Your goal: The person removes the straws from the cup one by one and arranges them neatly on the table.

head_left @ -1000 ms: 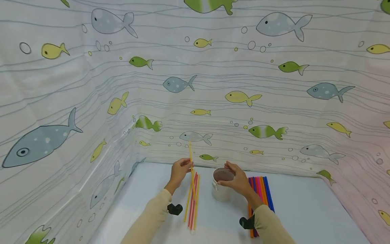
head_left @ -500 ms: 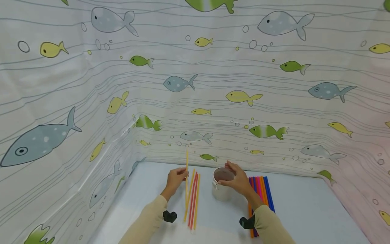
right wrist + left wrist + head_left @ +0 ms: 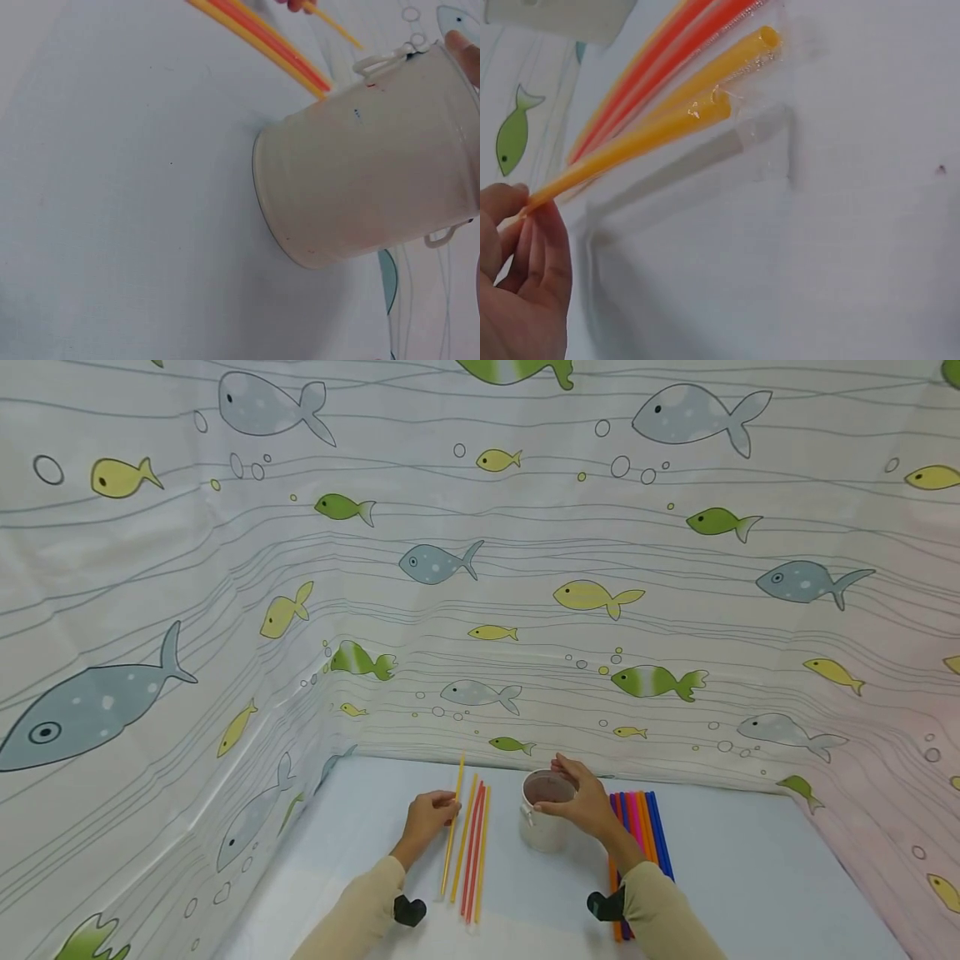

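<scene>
My left hand [image 3: 426, 823] pinches a yellow straw [image 3: 447, 852] in a clear wrapper between thumb and fingers. In the left wrist view the straw [image 3: 637, 146] slants, its open end over the table with a shadow beside it; whether that end touches the table I cannot tell. Just right of it lie other yellow and red straws [image 3: 471, 852], side by side. My right hand [image 3: 585, 802] holds the rim of an upright white pot [image 3: 542, 835], thumb near the front and fingers at the back. Small side loops show on the pot in the right wrist view, where only fingertips [image 3: 466, 60] appear.
Thick blue, pink and orange sticks [image 3: 643, 827] lie in a row right of the pot, partly under my right forearm. A fish-patterned cloth [image 3: 450, 602] rises behind and at both sides of the white table [image 3: 750, 877].
My left hand has lowered and drawn left with the yellow straw, away from the other straws, and its top has come down. My right hand and the pot stay put.
</scene>
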A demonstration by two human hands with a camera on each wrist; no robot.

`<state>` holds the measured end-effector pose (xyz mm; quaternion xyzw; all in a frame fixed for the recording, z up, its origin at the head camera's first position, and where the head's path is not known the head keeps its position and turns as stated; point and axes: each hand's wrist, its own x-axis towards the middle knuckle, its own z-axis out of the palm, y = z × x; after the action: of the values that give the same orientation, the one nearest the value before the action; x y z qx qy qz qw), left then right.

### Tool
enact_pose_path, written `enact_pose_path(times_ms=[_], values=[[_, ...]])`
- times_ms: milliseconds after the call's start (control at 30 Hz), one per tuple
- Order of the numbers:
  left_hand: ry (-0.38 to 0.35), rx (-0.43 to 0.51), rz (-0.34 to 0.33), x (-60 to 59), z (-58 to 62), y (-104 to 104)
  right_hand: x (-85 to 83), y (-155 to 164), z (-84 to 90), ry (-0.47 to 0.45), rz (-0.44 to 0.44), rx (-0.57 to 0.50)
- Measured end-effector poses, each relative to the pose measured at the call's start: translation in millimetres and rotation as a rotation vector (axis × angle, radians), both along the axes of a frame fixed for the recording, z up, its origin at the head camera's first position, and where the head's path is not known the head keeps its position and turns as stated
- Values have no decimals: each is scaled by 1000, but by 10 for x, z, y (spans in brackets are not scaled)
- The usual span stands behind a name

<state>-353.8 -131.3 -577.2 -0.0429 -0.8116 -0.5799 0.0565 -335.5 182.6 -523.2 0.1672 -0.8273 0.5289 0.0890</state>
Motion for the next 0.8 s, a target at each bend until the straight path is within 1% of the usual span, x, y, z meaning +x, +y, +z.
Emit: enact_pose_path(times_ms=[100,167,233,467,533,600,800], values=[[26,-21,4,1,-48,8,-4,3,-1,-10,-5,-2],[33,-37,4,15,-57,15,0,0,3,-15,-6,-5],[15,-52,13,22,-66,18,4,-6,7,-19,-8,-6],[3,-119,5,16,-105,8,23,-18,11,-21,-9,-10],[-8,-127,12,11,-112,7,24,-18,11,-19,-8,-9],[-3,-132,12,9,-116,9,19,-16,8,-18,-9,-9],[-27,-118,37,9,-106,25,8,-2,2,-13,-17,8]])
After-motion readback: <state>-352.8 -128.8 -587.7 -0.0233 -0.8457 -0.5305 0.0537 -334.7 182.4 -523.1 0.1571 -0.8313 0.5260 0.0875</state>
